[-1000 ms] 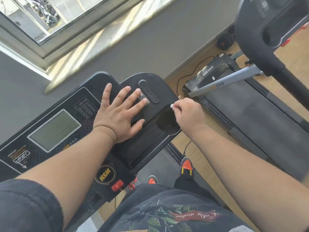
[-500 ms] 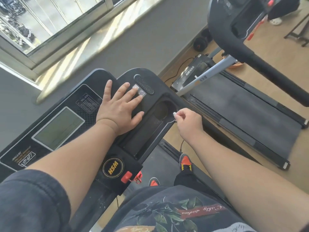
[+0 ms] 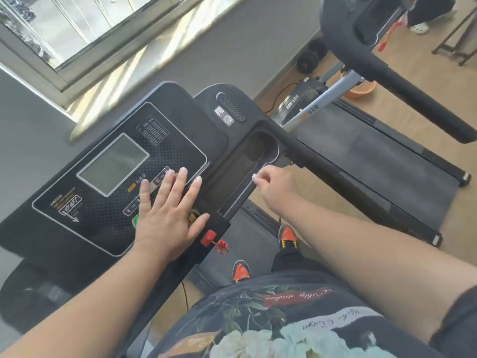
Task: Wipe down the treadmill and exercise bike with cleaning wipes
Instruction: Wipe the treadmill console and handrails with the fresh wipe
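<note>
A black treadmill console (image 3: pixel 185 120) with a grey display (image 3: pixel 113 164) fills the middle of the view. My left hand (image 3: pixel 170 210) lies flat on the console's lower button area, fingers straight and spread. My right hand (image 3: pixel 276 187) is curled at the near rim of the console's cup-holder tray (image 3: pixel 260 148) and pinches a small white wipe (image 3: pixel 254 177), of which only a corner shows. A red safety key (image 3: pixel 209 237) with a red cord sits just right of my left hand.
A second treadmill (image 3: pixel 361 156) stands to the right, its black handrail (image 3: pixel 413 99) crossing above the belt. Dumbbells (image 3: pixel 309 59) lie by the grey wall. A window (image 3: pixel 77 24) is at upper left. My orange shoes (image 3: pixel 287 235) stand on the belt below.
My left hand slid from the console's upper right, near the speaker grille, down to the lower button area. My right hand moved down along the tray rim with the wipe. The camera tilted.
</note>
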